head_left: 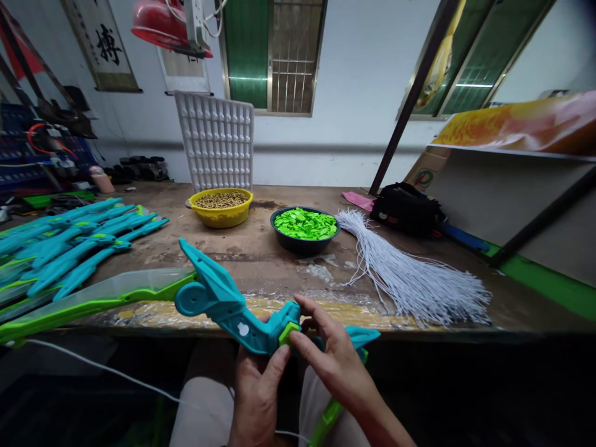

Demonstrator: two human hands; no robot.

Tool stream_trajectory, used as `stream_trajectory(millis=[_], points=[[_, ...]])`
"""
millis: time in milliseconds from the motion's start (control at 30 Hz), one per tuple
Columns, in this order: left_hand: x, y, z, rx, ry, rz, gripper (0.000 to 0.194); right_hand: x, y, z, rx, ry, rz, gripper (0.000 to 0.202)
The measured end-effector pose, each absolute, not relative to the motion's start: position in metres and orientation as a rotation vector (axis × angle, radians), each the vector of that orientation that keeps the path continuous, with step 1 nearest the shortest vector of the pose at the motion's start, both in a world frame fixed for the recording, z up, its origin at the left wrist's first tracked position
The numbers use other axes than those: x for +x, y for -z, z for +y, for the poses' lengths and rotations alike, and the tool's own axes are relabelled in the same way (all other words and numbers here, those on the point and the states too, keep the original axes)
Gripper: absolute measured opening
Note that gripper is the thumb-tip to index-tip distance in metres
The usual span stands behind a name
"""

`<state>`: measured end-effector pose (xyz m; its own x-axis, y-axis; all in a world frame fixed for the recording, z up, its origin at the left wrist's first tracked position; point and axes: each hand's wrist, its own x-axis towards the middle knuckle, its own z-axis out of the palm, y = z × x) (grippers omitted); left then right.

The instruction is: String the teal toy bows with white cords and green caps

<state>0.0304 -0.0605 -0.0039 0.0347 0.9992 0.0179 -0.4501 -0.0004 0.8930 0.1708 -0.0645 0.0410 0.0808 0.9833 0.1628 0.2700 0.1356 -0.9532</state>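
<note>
A teal and green toy bow (223, 298) lies across my lap at the table's front edge, its green limb reaching to the far left. My left hand (257, 388) grips its teal middle from below, thumb near a small green piece (288, 333). My right hand (330, 347) has its fingers closed round the same middle, the thumb against the green piece. A white string (107, 370) hangs below the bow. Beyond, a black bowl (305, 244) holds bright green pieces.
Several teal bow parts (88, 242) are piled on the left. A yellow bowl (221, 217) of brass-coloured rings stands by an upright grey tray (216, 143). Right of the black bowl lie a bundle of white strings (414, 273) and a black bag (407, 208).
</note>
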Motion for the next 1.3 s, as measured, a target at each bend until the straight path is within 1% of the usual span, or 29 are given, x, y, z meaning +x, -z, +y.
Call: stream_trajectory(millis=[167, 367, 533, 667, 767, 833, 900, 967, 1033, 1100, 1167, 1233, 1300], points=[[0.025, 0.002, -0.062, 0.88, -1.391, 0.837, 0.048, 0.173, -0.048, -0.06, -1.196, -1.181, -1.301, 0.056], [0.015, -0.007, -0.066, 0.891, -1.464, 0.908, 0.05, 0.162, -0.056, -0.059, -0.968, -1.424, -1.099, 0.045], [0.005, -0.005, -0.065, 1.014, -1.389, 0.92, 0.049, 0.158, -0.055, -0.059, -0.915, -1.481, -1.03, 0.042], [0.003, -0.004, -0.062, 0.981, -1.419, 0.927, 0.048, 0.155, -0.055, -0.06, -0.939, -1.454, -1.074, 0.039], [0.0, -0.005, -0.051, 0.938, -1.368, 0.956, 0.05, 0.156, -0.058, -0.053, -1.101, -1.343, -1.199, 0.033], [-0.007, -0.008, -0.039, 0.827, -1.323, 0.948, 0.055, 0.163, -0.062, -0.037, -1.216, -1.267, -1.434, 0.03], [-0.02, -0.011, -0.025, 0.672, -1.309, 0.904, 0.063, 0.179, -0.068, -0.011, -1.29, -1.165, -1.681, 0.027], [-0.039, -0.014, -0.01, 0.548, -1.324, 0.848, 0.066, 0.203, -0.073, 0.027, -1.386, -0.99, -1.773, 0.023], [-0.064, -0.015, 0.004, 0.467, -1.365, 0.801, 0.063, 0.231, -0.078, 0.069, -1.535, -0.78, -1.72, 0.02], [-0.091, -0.014, 0.02, 0.396, -1.414, 0.731, 0.061, 0.257, -0.081, 0.111, -1.694, -0.565, -1.656, 0.022], [-0.115, -0.012, 0.037, 0.322, -1.386, 0.661, 0.054, 0.278, -0.082, 0.146, -1.821, -0.38, -1.613, 0.024], [-0.132, -0.011, 0.054, 0.275, -1.297, 0.625, 0.041, 0.292, -0.082, 0.176, -1.914, -0.247, -1.599, 0.027], [-0.144, -0.011, 0.069, 0.279, -1.211, 0.619, 0.024, 0.299, -0.078, 0.2, -1.984, -0.161, -1.606, 0.029]])
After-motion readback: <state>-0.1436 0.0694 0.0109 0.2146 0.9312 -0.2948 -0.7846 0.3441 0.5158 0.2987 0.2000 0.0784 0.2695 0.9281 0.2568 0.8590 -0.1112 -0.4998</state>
